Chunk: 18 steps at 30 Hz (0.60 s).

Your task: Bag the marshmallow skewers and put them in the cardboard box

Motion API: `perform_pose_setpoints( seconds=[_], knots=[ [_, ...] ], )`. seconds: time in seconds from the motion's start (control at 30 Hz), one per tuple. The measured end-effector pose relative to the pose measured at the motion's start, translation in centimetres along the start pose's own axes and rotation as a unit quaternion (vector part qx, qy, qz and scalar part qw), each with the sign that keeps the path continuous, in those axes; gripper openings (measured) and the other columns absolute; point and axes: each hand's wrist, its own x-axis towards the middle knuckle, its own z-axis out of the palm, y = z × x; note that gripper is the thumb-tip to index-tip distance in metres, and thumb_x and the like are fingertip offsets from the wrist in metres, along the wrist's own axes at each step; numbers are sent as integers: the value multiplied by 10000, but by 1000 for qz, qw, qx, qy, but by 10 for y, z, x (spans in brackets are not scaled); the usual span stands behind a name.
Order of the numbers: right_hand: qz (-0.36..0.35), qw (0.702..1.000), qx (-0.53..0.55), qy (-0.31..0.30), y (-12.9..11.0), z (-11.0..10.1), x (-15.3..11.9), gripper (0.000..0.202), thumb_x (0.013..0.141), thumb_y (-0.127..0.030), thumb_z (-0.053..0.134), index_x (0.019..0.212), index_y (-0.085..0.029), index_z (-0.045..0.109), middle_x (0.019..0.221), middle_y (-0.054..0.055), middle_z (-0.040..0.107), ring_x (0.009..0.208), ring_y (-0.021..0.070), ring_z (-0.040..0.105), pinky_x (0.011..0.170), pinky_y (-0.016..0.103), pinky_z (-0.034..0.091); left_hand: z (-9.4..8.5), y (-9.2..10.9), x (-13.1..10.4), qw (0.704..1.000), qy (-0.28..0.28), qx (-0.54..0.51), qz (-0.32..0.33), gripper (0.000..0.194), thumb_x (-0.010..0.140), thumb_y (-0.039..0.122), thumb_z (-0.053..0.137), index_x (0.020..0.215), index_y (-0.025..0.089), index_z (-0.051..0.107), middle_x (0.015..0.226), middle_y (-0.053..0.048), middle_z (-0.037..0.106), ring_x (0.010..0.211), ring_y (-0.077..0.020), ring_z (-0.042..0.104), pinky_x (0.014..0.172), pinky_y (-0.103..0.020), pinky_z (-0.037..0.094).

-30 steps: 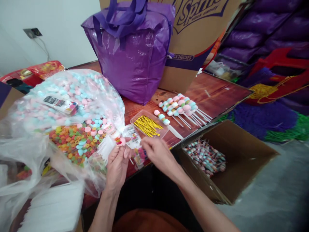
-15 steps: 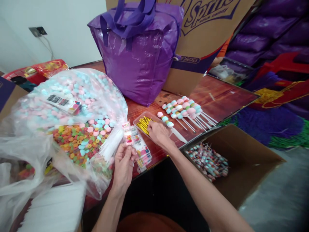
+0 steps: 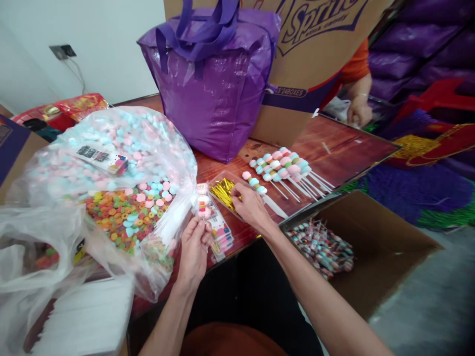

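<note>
My left hand (image 3: pixel 195 240) is closed around the lower end of a bagged candy stick (image 3: pixel 204 205), held upright with its pink and white pieces on top. My right hand (image 3: pixel 250 202) is at the right side of a clear plastic tray (image 3: pixel 222 174) of gold twist ties (image 3: pixel 223 189). Its thumb and fingers are pinched together against the ties; whether a tie is between them is hidden. Under the bagged candy lie printed clear bags (image 3: pixel 221 232). Right of the tray, several candy skewers (image 3: pixel 285 165) lie in a row, with a single skewer (image 3: pixel 254 183) nearer me.
At left sits a large clear bag of pastel candies (image 3: pixel 141 133), with fruit-coloured rings (image 3: pixel 122 212) and white sticks (image 3: pixel 172 215). Behind stand a purple bag (image 3: pixel 211 99) and a carton. An open box (image 3: pixel 386 247) of wrapped candy is lower right. Another person's hand (image 3: pixel 359 110) is beyond.
My right hand has drawn slightly right, from over the twist ties to the tray's right side. The left hand still holds the bagged candy. The other person's hand and forearm have come into view.
</note>
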Motion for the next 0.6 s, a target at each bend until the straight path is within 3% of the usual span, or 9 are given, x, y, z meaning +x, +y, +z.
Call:
perform_pose_setpoints(
  seconds=[0.13, 0.27, 0.47, 0.6],
  knots=[
    [-47, 986, 161, 8, -10, -2, -16, 133, 861, -214, 545, 810, -181, 663, 765, 5, 674, 735, 164, 596, 701, 266, 430, 7, 0, 2, 999, 21, 21, 39, 266, 754, 251, 746, 867, 196, 512, 673, 54, 531, 500, -32, 334, 495, -163, 258],
    [-38, 926, 367, -75, -25, 8, -46, 147, 807, -273, 637, 696, -180, 666, 643, -15, 636, 623, 141, 547, 621, 258, 433, 13, 0, 1, 998, -1, 44, 40, 235, 766, 238, 702, 840, 210, 481, 644, 70, 507, 488, -42, 319, 485, -175, 243],
    [67, 867, 488, -67, -35, 21, -67, 252, 742, -345, 715, 602, -180, 588, 545, -37, 554, 511, 104, 450, 502, 233, 366, 12, 2, -7, 995, -53, 76, 46, 170, 780, 241, 701, 801, 188, 541, 647, 59, 477, 521, -55, 337, 497, -189, 263],
    [52, 888, 455, -44, -37, 18, -69, 237, 779, -332, 678, 624, -188, 570, 589, -28, 560, 550, 117, 476, 535, 243, 394, 8, 0, -8, 988, -70, 118, 72, 205, 811, 326, 736, 831, 177, 597, 704, 35, 526, 577, -67, 401, 534, -192, 309]
  ],
)
